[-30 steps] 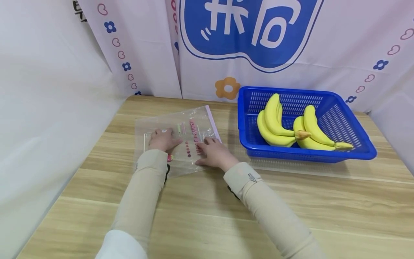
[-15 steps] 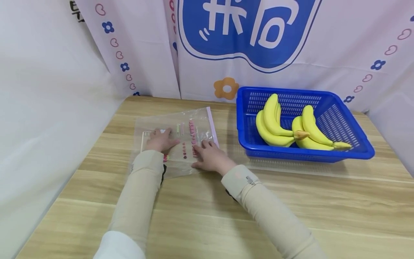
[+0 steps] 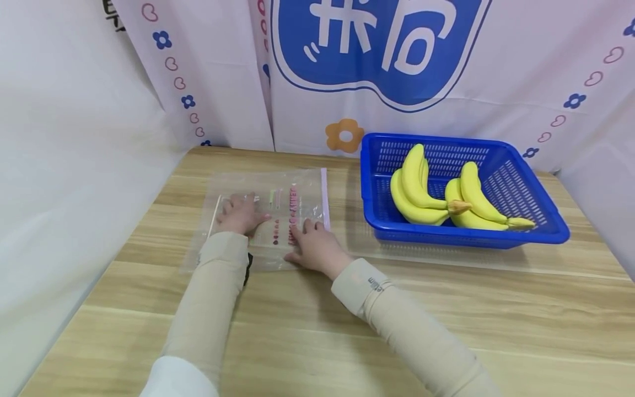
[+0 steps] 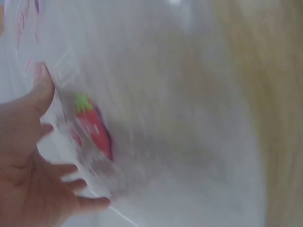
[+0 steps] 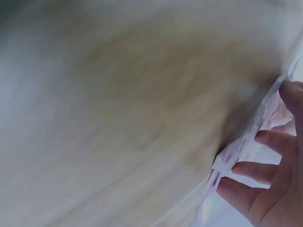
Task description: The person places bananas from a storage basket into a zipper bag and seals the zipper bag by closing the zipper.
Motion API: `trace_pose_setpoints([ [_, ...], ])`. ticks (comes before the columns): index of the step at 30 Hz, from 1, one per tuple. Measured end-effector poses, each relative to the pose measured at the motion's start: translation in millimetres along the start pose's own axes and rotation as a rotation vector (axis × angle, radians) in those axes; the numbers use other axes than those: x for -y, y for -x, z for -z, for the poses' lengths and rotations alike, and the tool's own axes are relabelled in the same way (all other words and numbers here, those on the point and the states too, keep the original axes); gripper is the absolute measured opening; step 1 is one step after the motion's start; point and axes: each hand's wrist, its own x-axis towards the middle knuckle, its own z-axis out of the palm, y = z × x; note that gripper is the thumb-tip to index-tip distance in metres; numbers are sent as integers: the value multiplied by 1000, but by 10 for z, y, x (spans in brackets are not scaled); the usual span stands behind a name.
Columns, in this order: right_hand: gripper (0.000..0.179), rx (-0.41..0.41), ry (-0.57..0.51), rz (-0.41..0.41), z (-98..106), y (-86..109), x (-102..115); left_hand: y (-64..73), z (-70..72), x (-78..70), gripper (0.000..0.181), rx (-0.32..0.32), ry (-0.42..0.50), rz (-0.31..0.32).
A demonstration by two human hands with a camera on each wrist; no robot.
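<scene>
A clear plastic zip bag (image 3: 307,193) with pink print and a pink strip along its right edge lies flat on the wooden table. My left hand (image 3: 239,215) rests on its left part, fingers spread. On its right part, near the pink strip, my right hand (image 3: 319,246) touches the film with spread fingers. The left wrist view shows the left hand (image 4: 38,156) beside a red strawberry-like print (image 4: 94,126) on the film. In the right wrist view the fingertips of the right hand (image 5: 270,165) touch the bag's edge (image 5: 232,153).
A blue plastic basket (image 3: 397,232) stands at the back right of the table, holding two bunches of bananas, one on the left (image 3: 416,190) and one on the right (image 3: 478,201). A printed curtain (image 3: 317,127) hangs behind the table (image 3: 397,342).
Both hands have shifted slightly left and the bag has turned a little, its pink edge now nearly upright in the head view. The basket and bananas stay in place.
</scene>
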Motion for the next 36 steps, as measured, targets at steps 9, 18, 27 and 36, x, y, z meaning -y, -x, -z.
trace_pose_setpoints([
  [9,71,-27,114,53,14,27,43,25,-8,-58,87,-81,-24,147],
  [18,71,32,82,148,18,-4,-41,9,-9,93,78,-78,-10,78],
  [27,67,55,25,170,4,-17,-81,101,59,72,66,-136,-134,-34],
  [36,61,-18,-117,159,58,-51,-217,102,108,-55,41,-172,-170,-113],
])
